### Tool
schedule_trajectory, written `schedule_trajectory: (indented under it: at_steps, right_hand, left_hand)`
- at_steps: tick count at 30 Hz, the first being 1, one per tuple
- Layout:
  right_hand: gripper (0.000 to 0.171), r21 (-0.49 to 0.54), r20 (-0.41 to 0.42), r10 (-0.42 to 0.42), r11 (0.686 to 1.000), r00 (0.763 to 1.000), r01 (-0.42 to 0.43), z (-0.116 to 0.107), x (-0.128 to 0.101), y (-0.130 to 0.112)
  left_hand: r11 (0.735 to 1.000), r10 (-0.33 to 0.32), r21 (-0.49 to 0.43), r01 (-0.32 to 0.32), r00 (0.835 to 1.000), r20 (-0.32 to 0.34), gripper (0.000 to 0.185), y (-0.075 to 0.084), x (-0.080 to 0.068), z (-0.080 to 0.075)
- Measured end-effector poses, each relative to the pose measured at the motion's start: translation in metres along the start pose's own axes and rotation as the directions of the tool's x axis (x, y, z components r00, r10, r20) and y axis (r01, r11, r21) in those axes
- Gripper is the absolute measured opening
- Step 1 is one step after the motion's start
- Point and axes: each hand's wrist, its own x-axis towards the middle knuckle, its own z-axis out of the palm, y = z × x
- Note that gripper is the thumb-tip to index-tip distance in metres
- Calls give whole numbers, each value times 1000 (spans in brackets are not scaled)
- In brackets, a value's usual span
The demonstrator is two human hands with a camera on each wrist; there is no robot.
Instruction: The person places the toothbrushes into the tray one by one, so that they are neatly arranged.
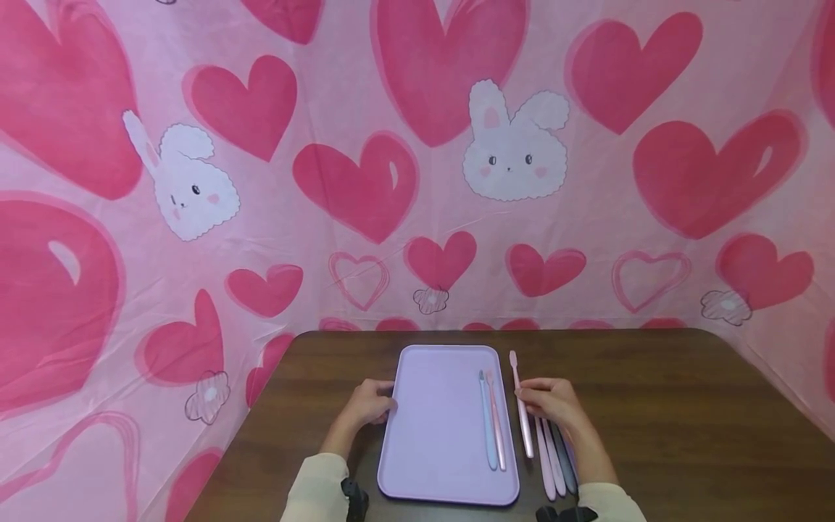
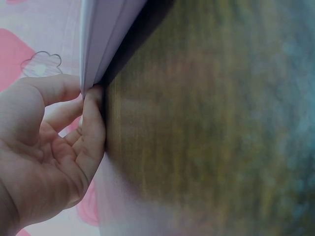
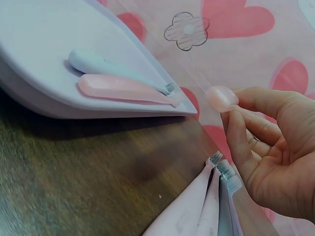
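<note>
Right hand pinching pale pink plastic toothbrush, just right of flat lilac plastic tray on dark wooden desk; long axis near-to-far, parallel to tray edge. Left hand gripping tray's left rim.

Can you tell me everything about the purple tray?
The tray is a pale purple rectangle with rounded corners and a low raised rim, smooth like plastic. It lies flat on the brown wooden table. Inside, near its right edge, a blue toothbrush and a pink toothbrush lie side by side. The left hand grips its left edge. The rest of its floor is bare.
</note>
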Motion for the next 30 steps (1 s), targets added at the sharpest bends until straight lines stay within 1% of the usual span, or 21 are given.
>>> schedule_trajectory:
  at_steps: [7,12,20,30]
  right_hand:
    - [39,17,7,-19,1000,1000,19,6,0,0]
    - [41,12,6,-7,1000,1000,6,9,0,0]
    - [40,21,24,-15,1000,1000,15,12,1,-1]
    - [39,25,19,-4,1000,1000,4,16,3,2]
  left_hand:
    - [1000,0,3,0,1000,1,51,0,-1,-1]
    - [1000,1,1,-1,1000,2,51,0,0,-2]
    - [1000,7,2,-7,1000,2,51,-1,0,-2]
    - [1000,4,-3,-4,1000,3,52,0,0,-3]
